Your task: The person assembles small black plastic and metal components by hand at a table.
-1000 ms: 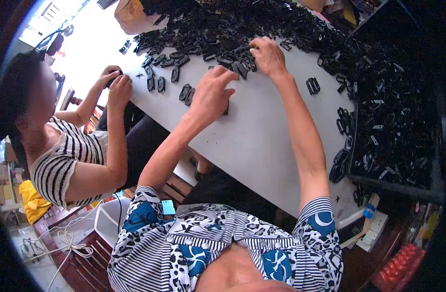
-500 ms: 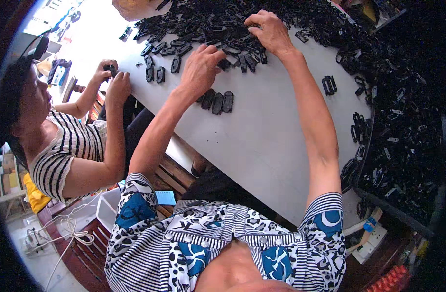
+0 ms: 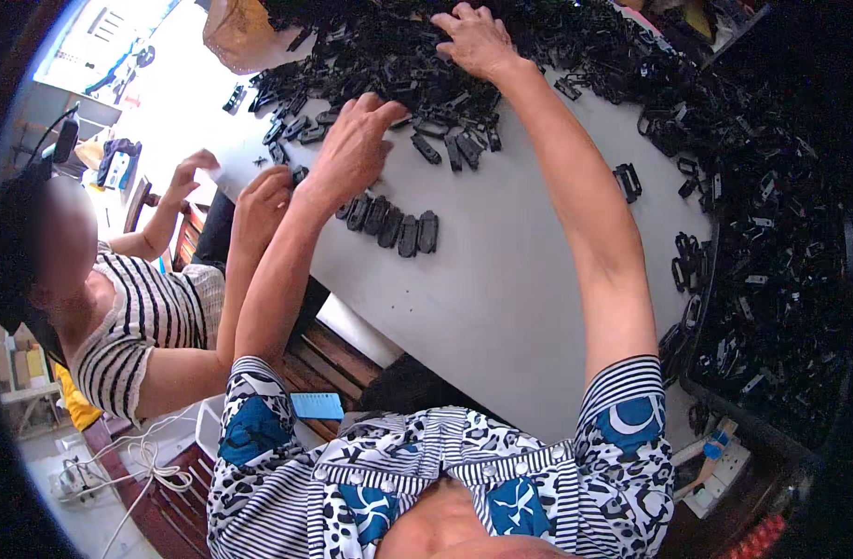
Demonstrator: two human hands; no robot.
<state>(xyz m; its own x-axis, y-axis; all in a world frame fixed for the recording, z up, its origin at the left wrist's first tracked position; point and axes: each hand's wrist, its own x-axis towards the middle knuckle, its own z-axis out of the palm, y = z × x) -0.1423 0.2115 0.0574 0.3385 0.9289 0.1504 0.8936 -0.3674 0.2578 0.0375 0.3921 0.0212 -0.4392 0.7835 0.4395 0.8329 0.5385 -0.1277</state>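
Note:
My left hand (image 3: 352, 154) hovers over the table just above a row of black oval plastic parts (image 3: 408, 235) set side by side. Its fingers are bent and apart, and I see nothing held between them. Farther off, my right hand (image 3: 478, 45) reaches over the big heap of black plastic parts (image 3: 380, 47), its fingers spread at the heap's upper surface. Several loose black parts (image 3: 468, 149) lie at the heap's near edge, between my hands.
A co-worker in a striped top (image 3: 128, 326) sits at my left, one hand close beside my left forearm. More black parts fill a dark bin (image 3: 771, 326) on the right. A stacked pair of parts (image 3: 627, 183) lies by my right forearm on the white table (image 3: 501, 279).
My left hand has moved left, uncovering more of the row of parts. My right hand has shifted left and farther over the heap. The co-worker's hands have parted.

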